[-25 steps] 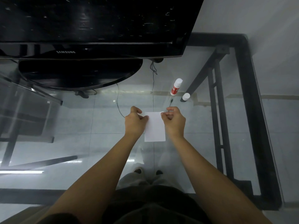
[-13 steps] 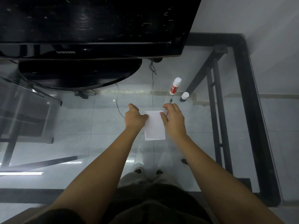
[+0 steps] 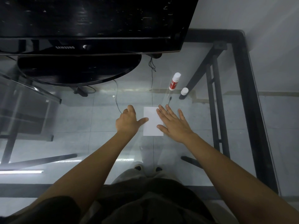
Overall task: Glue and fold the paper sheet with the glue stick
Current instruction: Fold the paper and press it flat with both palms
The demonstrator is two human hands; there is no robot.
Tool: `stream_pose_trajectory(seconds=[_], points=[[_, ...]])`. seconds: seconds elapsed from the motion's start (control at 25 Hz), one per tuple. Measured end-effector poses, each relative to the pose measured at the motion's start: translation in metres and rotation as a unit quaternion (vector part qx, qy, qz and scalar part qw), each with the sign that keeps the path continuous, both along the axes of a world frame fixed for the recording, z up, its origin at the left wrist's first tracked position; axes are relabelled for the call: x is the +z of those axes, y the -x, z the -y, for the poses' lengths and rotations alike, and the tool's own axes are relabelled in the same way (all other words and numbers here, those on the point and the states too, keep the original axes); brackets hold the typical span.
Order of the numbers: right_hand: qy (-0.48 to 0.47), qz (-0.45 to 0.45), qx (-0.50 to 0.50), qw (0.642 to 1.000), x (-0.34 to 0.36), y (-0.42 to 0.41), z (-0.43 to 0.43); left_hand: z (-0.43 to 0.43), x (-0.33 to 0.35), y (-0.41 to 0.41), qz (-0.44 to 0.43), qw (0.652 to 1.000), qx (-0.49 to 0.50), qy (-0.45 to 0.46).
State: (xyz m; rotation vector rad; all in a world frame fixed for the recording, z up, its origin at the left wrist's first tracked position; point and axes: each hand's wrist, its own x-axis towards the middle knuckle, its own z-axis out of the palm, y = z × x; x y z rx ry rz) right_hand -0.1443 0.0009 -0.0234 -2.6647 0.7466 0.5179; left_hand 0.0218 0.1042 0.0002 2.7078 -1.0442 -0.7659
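A small white folded paper sheet lies flat on the glass table top. My right hand rests flat over its right side with fingers spread. My left hand sits just left of the sheet, its thumb touching the left edge, fingers loosely curled and holding nothing. The red and white glue stick lies uncapped on the glass beyond the sheet, and its white cap stands just to its right.
A black monitor on a round black base fills the far left. Thin cables run across the glass near my left hand. The table's black frame runs down the right side.
Both hands have let go of the sheet's top corners. My right hand opened and laid flat on the paper, and my left hand shifted left with only its thumb on the edge.
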Motion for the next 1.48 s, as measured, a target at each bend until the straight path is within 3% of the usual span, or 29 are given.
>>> stream_pose_trajectory(seconds=[0.24, 0.36, 0.4, 0.56, 0.88, 0.96, 1.04, 1.12, 1.28, 1.48], points=[[-0.013, -0.001, 0.003, 1.0, 0.001, -0.002, -0.001, -0.033, -0.003, 0.008, 0.012, 0.995, -0.095, -0.017], [-0.013, 0.001, 0.011, 1.0, -0.002, -0.002, 0.001, -0.022, -0.002, -0.001, -0.01, 0.978, -0.139, 0.158], [-0.014, 0.003, 0.012, 1.0, -0.002, -0.002, 0.002, -0.015, -0.002, -0.005, -0.013, 0.968, -0.182, 0.174], [-0.017, 0.005, 0.009, 1.0, -0.001, -0.003, 0.0, -0.008, -0.013, -0.011, 0.087, 0.898, -0.43, -0.007], [-0.005, -0.011, 0.014, 1.0, 0.002, -0.003, 0.0, -0.058, -0.018, -0.008, 0.055, 0.809, -0.585, -0.003], [-0.006, -0.005, 0.018, 1.0, 0.001, -0.003, 0.001, -0.05, -0.014, -0.013, 0.032, 0.84, -0.542, 0.02], [-0.007, -0.006, 0.017, 1.0, -0.001, -0.003, 0.001, -0.038, -0.013, -0.01, 0.014, 0.903, -0.425, 0.058], [-0.002, -0.011, 0.017, 1.0, -0.002, -0.003, 0.001, -0.029, -0.018, 0.004, 0.019, 0.94, -0.335, 0.063], [0.035, 0.002, 0.016, 0.999, 0.002, -0.003, -0.004, -0.028, -0.033, 0.023, 0.085, 0.95, -0.297, 0.033], [0.064, 0.034, -0.026, 0.997, 0.008, 0.014, -0.045, -0.029, -0.036, 0.022, 0.095, 0.95, -0.294, 0.053]])
